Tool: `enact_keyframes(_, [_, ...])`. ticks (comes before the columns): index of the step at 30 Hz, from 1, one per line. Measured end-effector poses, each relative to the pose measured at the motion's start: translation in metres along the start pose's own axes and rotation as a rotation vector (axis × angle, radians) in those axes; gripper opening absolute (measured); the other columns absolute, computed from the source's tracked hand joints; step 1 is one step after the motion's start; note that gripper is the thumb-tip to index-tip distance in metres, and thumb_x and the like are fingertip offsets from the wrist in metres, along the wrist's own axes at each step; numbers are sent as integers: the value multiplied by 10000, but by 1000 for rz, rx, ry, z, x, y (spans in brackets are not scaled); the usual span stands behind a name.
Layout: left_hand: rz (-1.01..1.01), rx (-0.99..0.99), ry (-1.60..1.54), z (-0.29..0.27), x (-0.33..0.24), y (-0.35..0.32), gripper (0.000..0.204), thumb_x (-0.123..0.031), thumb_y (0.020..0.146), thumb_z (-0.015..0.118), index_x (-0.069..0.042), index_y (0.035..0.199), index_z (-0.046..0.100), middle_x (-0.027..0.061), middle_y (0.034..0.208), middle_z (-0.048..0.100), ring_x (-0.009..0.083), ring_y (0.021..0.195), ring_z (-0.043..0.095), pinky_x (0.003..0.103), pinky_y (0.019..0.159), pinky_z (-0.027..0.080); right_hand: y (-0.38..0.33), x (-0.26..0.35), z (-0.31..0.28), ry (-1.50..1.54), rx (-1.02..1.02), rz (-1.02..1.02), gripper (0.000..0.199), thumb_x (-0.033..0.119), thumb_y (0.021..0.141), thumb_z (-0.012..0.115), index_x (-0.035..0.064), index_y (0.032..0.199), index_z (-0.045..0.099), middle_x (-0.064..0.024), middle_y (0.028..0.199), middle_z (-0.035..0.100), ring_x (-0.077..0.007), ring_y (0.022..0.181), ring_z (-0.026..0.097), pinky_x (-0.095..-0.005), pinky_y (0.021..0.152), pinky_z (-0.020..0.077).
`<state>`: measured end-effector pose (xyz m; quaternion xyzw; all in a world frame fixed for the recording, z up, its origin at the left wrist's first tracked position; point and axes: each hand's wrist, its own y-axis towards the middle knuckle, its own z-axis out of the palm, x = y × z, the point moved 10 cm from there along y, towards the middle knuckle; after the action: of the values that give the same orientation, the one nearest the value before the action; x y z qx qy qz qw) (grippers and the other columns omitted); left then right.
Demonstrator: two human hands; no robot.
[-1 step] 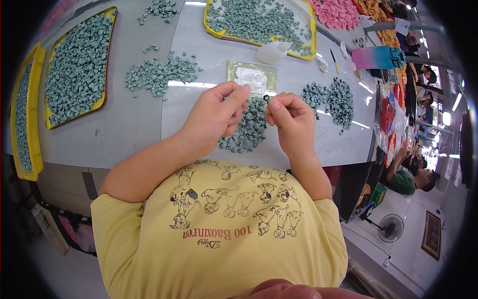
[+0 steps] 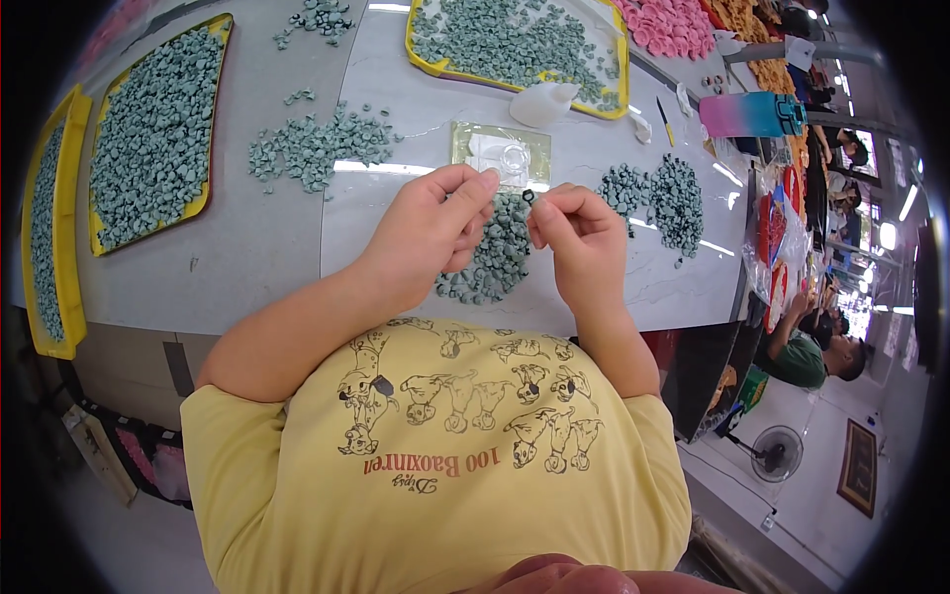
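Note:
My right hand (image 2: 574, 223) pinches a small dark-rimmed piece (image 2: 528, 196) between thumb and forefinger, above the work table. Just to its left, my left hand (image 2: 440, 218) is closed with thumb and forefinger pressed together; anything between them is too small or hidden. Below and between both hands lies a pile of small grey-green pieces (image 2: 500, 259), partly covered by the fingers. Beyond the fingertips sits a flat pale-green pad (image 2: 539, 148) carrying a clear round dish (image 2: 514, 158). A white squeeze bottle (image 2: 542, 105) lies behind the pad.
Yellow-rimmed trays (image 2: 210, 163) of grey-green pieces stand at the left and far side. Loose heaps (image 2: 322, 148) lie left and right of the pad. At the right are a yellow-handled knife (image 2: 669, 132), a pink-and-blue bottle (image 2: 747, 115) and, farther off, a person in green (image 2: 800, 358).
The small piece in my right fingertips has turned very slightly. Both hands stay in the same place.

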<state>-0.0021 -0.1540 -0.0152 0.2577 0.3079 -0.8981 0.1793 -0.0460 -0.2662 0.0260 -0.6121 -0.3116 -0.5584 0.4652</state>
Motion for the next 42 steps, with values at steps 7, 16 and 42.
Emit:
enact_keyframes(7, [-99,63,-59,6,11,-1,310,-300,916,499,-106,691,412,-45,580,368,36,451,277,205,377,209,-32,68,36,-761,-23,-916,188,-94,666,688,-24,827,620,-82,758,588,-141,626,535,-238,536,436])
enact_keyframes(16, [-129,50,-34,4,15,-1,362,-319,919,486,-104,639,406,-48,528,334,48,427,258,214,375,192,-47,67,56,-931,145,-1132,299,-85,610,712,-35,893,630,-78,770,582,-188,615,530,-265,529,432])
enact_keyframes(42, [266,-33,359,5,-17,-15,293,-268,938,460,-12,816,535,-14,666,491,48,618,425,207,568,376,-24,51,30,-635,10,-743,240,-81,697,672,-15,926,644,-112,867,628,-154,754,586,-241,610,471])
